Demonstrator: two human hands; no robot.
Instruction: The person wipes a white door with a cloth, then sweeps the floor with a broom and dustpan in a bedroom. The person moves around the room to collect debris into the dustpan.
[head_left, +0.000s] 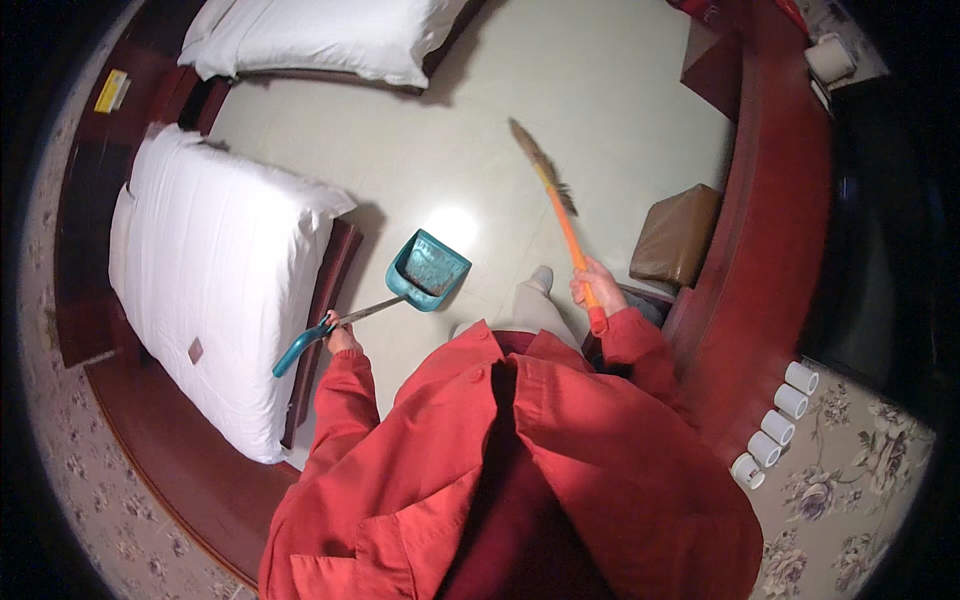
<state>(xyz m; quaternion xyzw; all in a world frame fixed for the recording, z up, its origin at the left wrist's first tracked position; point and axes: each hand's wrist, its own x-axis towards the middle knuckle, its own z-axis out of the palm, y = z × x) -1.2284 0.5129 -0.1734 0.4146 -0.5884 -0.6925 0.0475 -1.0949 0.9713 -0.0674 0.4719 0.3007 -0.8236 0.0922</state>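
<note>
My left hand (343, 335) grips the handle of a long-handled teal dustpan (429, 271), whose pan is at the centre of the view with some dirt in it. On the right, my right hand (598, 286) is closed around the orange handle of a broom (568, 229). The broom's brown bristles point away from me, over the pale floor (480, 142). Whether they touch the floor cannot be told. Pan and broom are apart.
Two beds with white bedding (217, 277) stand at the left and the top left. Along the right runs a dark red counter (780, 225) with several white cups (778, 427). A brown box-shaped thing (675, 234) stands beside it, near my right hand.
</note>
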